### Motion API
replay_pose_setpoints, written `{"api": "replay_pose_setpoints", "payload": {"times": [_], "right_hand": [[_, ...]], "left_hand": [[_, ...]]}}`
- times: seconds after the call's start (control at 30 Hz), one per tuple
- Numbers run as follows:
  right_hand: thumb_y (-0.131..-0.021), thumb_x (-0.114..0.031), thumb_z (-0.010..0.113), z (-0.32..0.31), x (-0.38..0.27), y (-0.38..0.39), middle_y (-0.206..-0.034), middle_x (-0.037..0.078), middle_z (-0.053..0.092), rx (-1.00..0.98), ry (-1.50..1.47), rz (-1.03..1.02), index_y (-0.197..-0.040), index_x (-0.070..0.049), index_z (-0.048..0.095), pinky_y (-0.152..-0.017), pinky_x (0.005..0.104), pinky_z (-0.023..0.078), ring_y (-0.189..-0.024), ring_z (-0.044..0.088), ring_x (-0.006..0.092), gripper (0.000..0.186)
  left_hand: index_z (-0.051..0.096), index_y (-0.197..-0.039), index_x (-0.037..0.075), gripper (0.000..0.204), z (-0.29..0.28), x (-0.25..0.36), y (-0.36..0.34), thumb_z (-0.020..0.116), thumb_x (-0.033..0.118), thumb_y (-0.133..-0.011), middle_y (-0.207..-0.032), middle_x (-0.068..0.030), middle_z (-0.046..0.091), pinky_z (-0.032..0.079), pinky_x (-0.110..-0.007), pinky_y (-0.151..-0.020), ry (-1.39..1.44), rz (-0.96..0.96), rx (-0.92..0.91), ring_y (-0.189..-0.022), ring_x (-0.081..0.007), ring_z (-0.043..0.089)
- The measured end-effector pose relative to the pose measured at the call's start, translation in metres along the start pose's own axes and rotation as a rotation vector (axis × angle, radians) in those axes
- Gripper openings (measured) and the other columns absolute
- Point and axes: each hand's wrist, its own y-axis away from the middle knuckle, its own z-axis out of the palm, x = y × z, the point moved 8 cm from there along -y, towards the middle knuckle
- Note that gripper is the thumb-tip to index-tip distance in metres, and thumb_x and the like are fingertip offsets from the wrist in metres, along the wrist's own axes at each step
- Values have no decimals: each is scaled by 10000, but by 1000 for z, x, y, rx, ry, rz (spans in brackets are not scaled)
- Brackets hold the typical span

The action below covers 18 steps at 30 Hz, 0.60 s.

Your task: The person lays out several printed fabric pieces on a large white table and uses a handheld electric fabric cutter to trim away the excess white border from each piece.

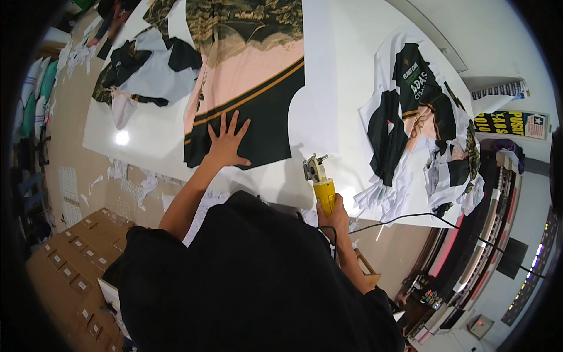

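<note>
My left hand (228, 142) lies spread and open on the dark green lower part of a printed fabric panel (246, 70), which has a pink middle, orange stripes and a camouflage-like top over white paper (319, 105). My right hand (333, 214) grips a yellow electric rotary cutter (321, 185); its metal head and round blade are right of the panel's lower corner, over the white table (343, 176). A black cord (393, 218) runs across the table's near edge on the right.
Piles of fabric pieces (146, 76) (404, 123) sit at both sides of the table. Stacked cardboard boxes (70, 264) stand lower left. Fabric rolls (469, 234) lie along the right. Another person's arm (111, 26) shows at the top left. Scraps (141, 188) litter the floor.
</note>
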Motion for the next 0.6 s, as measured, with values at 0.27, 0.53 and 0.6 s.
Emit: {"api": "replay_pose_setpoints", "payload": {"times": [0.27,0.53,0.6], "right_hand": [[-949,-289,698,45,-14,18,-1145,347,620,-22,7,63,-1292,15,415,-776,584,544,-941,648,555,539],[-960,-283,681,52,-44,-10,-1105,370,617,78,57,-58,-1309,26,380,-724,608,545,-874,644,572,555],[-964,-287,673,53,-47,-12,-1106,371,616,66,37,-61,-1310,28,381,-727,610,544,-874,641,576,552]], "left_hand": [[177,-1666,254,1416,3,-2,1,963,526,-521,-1732,-189,2,118,-883,-1068,22,10,26,-1557,-541,-14],[175,-1667,249,1402,0,-2,0,962,520,-540,-1733,-182,-12,101,-876,-1079,30,-11,-27,-1560,-532,-33],[175,-1668,247,1398,-1,-1,0,961,521,-544,-1733,-181,-12,100,-875,-1080,33,-10,-32,-1560,-530,-36]]}}
